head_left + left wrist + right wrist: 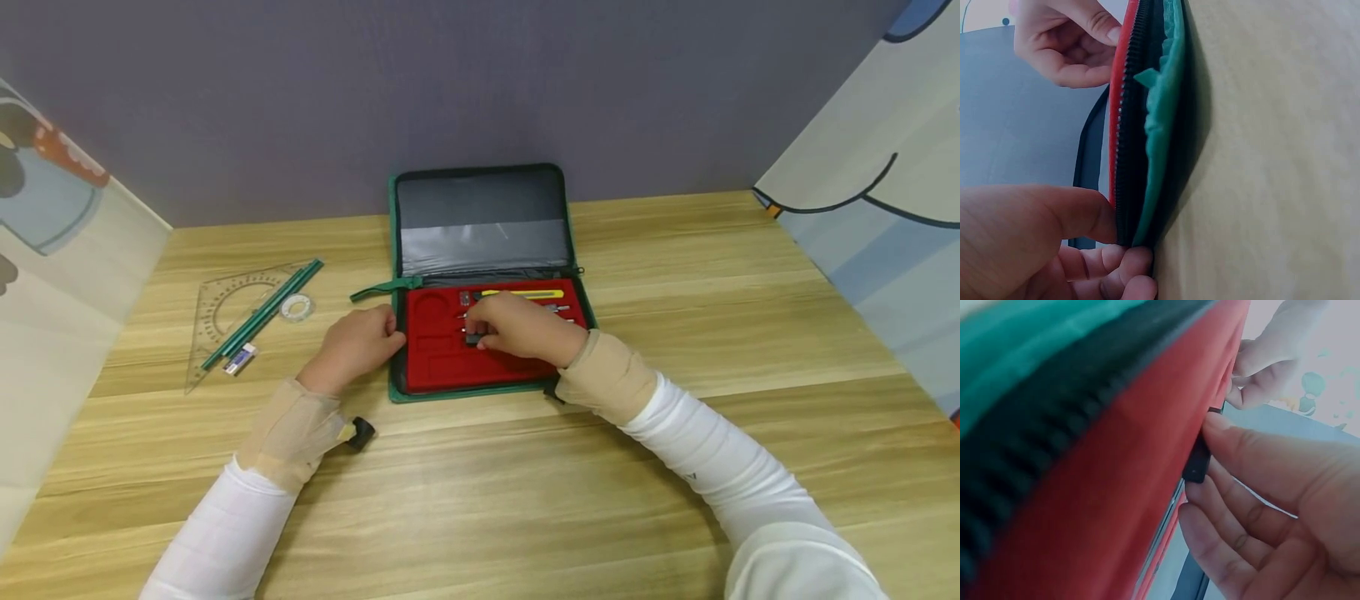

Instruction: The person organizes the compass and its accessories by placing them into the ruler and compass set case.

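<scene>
A green zip case lies unfolded on the table, with a red moulded tray in its near half. My left hand grips the case's left edge, thumb on the red rim and fingers underneath, as the left wrist view shows. Over the tray, my right hand pinches a small black block between thumb and fingers, close against the red surface. A yellow utility knife lies in the tray's top slot. Below it are metal drawing tools, partly hidden by the right hand.
Left of the case lie a clear triangle with a protractor arc, several green pencils, a white ring-shaped roll and a small eraser. A green strap sticks out leftward from the case. A grey wall stands behind.
</scene>
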{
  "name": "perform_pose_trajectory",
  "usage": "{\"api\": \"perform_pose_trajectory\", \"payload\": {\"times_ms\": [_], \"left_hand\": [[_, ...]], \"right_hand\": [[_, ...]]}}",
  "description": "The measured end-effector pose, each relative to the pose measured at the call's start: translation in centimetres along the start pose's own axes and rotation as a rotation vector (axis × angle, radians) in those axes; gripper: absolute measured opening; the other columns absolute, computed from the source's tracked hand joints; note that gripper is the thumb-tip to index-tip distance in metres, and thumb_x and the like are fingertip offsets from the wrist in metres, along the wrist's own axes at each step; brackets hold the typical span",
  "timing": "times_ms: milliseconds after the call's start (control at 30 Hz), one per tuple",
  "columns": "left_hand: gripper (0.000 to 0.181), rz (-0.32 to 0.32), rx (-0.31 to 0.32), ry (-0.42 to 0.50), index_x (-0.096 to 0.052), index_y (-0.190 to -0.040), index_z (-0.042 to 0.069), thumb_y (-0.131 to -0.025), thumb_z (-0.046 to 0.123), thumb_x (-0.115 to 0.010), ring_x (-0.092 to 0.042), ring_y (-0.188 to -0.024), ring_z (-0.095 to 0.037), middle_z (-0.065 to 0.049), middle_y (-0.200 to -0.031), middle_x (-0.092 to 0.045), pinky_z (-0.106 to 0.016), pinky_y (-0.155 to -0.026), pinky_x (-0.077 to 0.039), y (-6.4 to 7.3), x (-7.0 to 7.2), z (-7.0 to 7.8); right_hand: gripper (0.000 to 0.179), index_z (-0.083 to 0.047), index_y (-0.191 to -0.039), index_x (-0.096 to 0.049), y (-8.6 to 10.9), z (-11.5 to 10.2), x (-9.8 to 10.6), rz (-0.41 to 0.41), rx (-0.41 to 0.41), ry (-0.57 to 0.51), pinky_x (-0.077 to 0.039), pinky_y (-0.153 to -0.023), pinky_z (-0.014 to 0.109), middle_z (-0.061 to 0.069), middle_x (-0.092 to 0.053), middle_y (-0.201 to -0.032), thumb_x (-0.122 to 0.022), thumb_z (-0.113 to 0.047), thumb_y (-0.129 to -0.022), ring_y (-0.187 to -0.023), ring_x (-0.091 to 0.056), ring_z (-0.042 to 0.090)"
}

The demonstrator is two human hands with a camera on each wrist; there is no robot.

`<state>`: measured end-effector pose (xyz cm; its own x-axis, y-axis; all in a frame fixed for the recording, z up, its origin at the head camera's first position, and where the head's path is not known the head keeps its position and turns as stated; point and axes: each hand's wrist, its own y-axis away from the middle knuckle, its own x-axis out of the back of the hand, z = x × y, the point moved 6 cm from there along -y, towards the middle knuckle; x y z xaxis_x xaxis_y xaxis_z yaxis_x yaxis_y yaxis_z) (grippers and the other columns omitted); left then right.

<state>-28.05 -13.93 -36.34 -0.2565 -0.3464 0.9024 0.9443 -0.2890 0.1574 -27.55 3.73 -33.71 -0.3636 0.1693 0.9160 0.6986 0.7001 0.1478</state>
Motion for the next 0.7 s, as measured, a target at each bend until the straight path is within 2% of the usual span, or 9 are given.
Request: {"api": "perform_pose_trajectory", "payload": {"times_ms": [267,700], "left_hand": [[0.013,0.003,0.002,0.006,-0.051,-0.077,0.009,-0.085,0.019,-0.054,-0.048,-0.062,-0.021,-0.004,-0.066,-0.05,-0.03,-0.052,-0.033,0.02,0.04,0.03],[0.014,-0.005,0.009,0.012,-0.052,-0.078,0.009,-0.086,0.019,-0.054,-0.048,-0.061,-0.021,-0.004,-0.066,-0.051,-0.03,-0.052,-0.033,-0.04,0.0,0.01]], "right_hand": [[0.012,-0.004,-0.094,-0.069,-0.12,0.14,-0.18,0.012,-0.011,0.009,-0.049,-0.076,0.029,0.005,-0.066,-0.091,-0.071,-0.009,-0.083,-0.078,-0.056,0.017],[0.014,-0.003,-0.095,-0.072,0.46,0.04,-0.18,0.121,0.005,0.004,-0.051,-0.081,0.031,0.008,-0.069,-0.095,-0.07,-0.008,-0.082,-0.089,-0.063,0.02]]}}
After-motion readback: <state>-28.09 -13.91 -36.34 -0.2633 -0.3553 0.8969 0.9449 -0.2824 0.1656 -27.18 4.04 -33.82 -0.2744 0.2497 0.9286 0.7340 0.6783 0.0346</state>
